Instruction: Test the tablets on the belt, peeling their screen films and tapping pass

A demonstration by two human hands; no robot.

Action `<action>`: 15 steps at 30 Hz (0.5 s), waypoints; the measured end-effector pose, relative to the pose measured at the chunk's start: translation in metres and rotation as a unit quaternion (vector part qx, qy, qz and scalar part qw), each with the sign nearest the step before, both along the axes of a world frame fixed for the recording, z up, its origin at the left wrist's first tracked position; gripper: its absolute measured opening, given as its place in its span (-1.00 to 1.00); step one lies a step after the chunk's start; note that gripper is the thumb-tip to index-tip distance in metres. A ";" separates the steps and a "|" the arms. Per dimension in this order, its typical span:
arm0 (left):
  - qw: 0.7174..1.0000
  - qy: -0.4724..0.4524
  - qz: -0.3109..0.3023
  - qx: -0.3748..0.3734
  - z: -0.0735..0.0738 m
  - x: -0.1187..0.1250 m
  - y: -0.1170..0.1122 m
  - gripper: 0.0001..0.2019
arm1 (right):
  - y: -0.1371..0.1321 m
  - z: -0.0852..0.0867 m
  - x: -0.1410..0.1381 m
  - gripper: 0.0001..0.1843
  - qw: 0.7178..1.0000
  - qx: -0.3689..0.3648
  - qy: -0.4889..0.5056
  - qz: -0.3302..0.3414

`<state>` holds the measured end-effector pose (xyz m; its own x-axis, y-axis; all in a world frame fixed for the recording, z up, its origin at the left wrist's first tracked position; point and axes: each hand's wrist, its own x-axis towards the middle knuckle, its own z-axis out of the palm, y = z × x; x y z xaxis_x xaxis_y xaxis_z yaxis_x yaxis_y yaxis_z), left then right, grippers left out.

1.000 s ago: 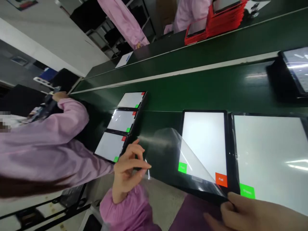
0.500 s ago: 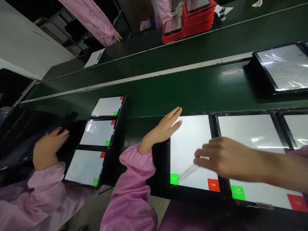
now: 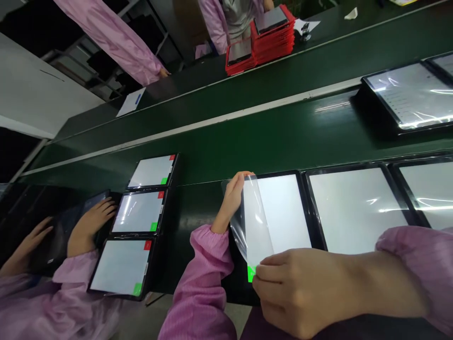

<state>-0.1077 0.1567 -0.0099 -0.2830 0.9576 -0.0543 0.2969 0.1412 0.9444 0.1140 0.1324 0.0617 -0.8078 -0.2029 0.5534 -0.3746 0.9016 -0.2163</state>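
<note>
In front of me lies a tablet (image 3: 290, 208) with a lit white screen and a green box at its lower left corner. A clear protective film (image 3: 257, 219) is lifted and curled along the tablet's left side. The fingers of my left hand (image 3: 231, 196) are closed on the film's upper edge. My right hand (image 3: 300, 288) is closed near the green box, fingers pinched at the film's lower end. It covers the lower part of the screen. Directly right of this tablet lies another white-screen tablet (image 3: 357, 208), with my right forearm over its lower part.
Three tablets (image 3: 122, 267) lie in a column to the left, near a co-worker's hand (image 3: 92, 222). Raised tablets (image 3: 414, 94) sit at the right. Across the green bench (image 3: 219, 156) are red-cased tablets (image 3: 272, 45) in stacks, a paper (image 3: 130, 101) and people in pink sleeves.
My left hand has gone from flat and outstretched to closed on the film. My right hand has moved down and left. The film now stands up from the screen's left side.
</note>
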 end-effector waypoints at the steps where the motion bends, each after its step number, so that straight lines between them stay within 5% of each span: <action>1: 1.000 0.001 -0.002 0.004 0.000 -0.001 0.001 -0.51 | 0.003 -0.001 0.000 -0.78 1.000 0.005 0.000 -0.005; 4: 1.000 0.004 -0.006 0.017 0.000 -0.003 0.002 -0.48 | 0.029 0.000 -0.003 -0.81 0.999 0.002 -0.019 -0.036; 8: 1.000 0.003 -0.002 0.014 0.000 0.000 0.006 -0.49 | 0.098 0.012 -0.006 -0.69 0.988 -0.084 -0.060 -0.116; 10: 1.000 0.004 0.012 0.013 -0.001 0.002 0.007 -0.48 | 0.136 0.020 -0.006 -0.88 0.971 -0.151 -0.064 -0.176; 13: 0.996 0.006 0.070 0.057 -0.002 0.000 -0.007 -0.44 | 0.175 0.031 -0.005 -0.98 0.920 -0.244 -0.070 -0.298; 15: 0.991 0.004 0.097 0.091 0.001 -0.002 -0.035 -0.44 | 0.182 0.035 -0.003 -0.93 0.848 -0.310 -0.094 -0.419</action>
<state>-0.1101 0.1215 -0.0094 -0.4629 0.8787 0.1167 0.2889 0.0251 0.9570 0.1112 0.3148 0.0966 -0.6097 0.7696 0.1897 0.4351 0.5250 -0.7315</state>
